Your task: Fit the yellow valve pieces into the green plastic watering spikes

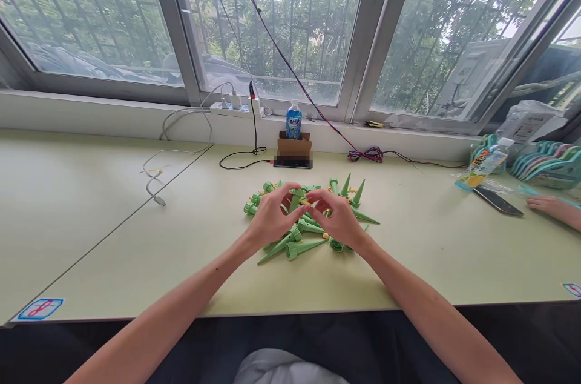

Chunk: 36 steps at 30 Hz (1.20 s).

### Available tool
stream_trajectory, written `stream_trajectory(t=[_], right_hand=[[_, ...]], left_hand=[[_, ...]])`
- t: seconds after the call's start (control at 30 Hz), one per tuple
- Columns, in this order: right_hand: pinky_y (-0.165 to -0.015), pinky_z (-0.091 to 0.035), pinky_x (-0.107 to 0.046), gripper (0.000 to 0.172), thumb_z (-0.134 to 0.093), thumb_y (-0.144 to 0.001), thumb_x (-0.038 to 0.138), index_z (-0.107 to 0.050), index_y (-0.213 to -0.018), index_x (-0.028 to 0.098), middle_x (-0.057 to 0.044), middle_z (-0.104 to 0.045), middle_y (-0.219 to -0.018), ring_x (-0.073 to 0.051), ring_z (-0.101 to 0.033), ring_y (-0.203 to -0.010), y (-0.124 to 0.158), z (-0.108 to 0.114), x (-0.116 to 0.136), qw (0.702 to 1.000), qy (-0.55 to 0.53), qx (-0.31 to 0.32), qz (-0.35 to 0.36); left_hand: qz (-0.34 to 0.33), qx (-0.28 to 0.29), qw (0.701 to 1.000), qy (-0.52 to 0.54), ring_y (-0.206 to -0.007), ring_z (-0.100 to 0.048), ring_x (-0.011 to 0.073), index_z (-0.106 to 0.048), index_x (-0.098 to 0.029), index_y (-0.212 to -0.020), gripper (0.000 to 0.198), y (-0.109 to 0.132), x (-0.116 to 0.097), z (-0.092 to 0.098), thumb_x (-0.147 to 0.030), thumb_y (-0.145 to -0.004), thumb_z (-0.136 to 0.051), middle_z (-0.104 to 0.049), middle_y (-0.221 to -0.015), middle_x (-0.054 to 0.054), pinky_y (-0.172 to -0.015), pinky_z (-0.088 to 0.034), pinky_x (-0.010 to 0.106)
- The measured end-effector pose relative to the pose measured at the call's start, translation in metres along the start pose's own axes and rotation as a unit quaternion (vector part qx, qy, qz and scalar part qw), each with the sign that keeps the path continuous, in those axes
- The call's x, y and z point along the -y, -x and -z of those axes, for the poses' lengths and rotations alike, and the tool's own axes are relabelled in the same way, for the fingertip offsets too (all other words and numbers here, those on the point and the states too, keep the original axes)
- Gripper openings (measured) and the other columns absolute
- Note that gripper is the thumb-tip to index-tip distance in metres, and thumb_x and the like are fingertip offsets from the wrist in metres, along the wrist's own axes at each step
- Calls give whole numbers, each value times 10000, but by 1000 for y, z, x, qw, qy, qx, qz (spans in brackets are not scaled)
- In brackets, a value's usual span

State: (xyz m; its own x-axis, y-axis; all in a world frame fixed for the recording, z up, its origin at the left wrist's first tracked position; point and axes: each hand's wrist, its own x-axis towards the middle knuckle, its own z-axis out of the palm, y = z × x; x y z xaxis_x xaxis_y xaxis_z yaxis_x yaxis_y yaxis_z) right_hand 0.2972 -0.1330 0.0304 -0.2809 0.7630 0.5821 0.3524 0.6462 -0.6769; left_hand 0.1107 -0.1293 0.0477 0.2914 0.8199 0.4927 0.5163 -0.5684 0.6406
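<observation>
Both my hands are raised over a pile of green plastic watering spikes (pixel 299 249) with ridged caps and small yellow parts. In the curled fingers of my left hand (pixel 272 214) is one green watering spike (pixel 296 197), its wide ridged end up. My right hand (pixel 339 217) meets it from the other side, thumb and fingertips pinched at a small yellow piece (pixel 305 203) beside the spike. Whether the yellow piece is joined to the spike I cannot tell. The fingers hide part of both and the pile's middle.
Behind the pile, a blue-labelled bottle (pixel 293 120) stands in a cardboard box (pixel 295 146), a phone before it. Cables (pixel 367 154) lie along the sill. At right are a juice bottle (pixel 485 165), a dark phone (pixel 498 200), hangers (pixel 551 160) and another person's hand (pixel 551 206).
</observation>
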Motion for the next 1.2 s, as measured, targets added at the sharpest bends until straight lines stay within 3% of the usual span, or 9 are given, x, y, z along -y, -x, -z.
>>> stream_trajectory(t=[0.2, 0.73, 1.2], right_hand=[[-627, -548, -277, 145, -612, -887, 264, -648, -1006, 188, -51, -708, -872, -139, -647, -675, 0, 0, 1, 1000, 14, -12, 19], [-618, -525, -264, 69, -617, -884, 243, -626, -916, 183, -34, -693, -775, -147, -650, -669, 0, -1, -5, 1000, 7, 8, 13], [-567, -471, -247, 113, -604, -891, 290, -599, -842, 189, -23, -657, -730, -119, -546, -572, 1, 0, -4, 1000, 18, 21, -8]], left_hand=[[6, 6, 1000, 10, -708, -638, 160, -600, -230, -1144, 387, 1, -1, 0, -458, -835, -649, -628, -837, 11, -594, -535, 261], [-1, 14, 1000, 8, -619, -602, 124, -607, -229, -1163, 376, 1, 1, -1, -405, -834, -651, -641, -859, 13, -551, -529, 241], [18, 27, 999, 24, -602, -582, 121, -614, -213, -1198, 439, 2, 0, -1, -426, -816, -663, -630, -833, 23, -577, -547, 259]])
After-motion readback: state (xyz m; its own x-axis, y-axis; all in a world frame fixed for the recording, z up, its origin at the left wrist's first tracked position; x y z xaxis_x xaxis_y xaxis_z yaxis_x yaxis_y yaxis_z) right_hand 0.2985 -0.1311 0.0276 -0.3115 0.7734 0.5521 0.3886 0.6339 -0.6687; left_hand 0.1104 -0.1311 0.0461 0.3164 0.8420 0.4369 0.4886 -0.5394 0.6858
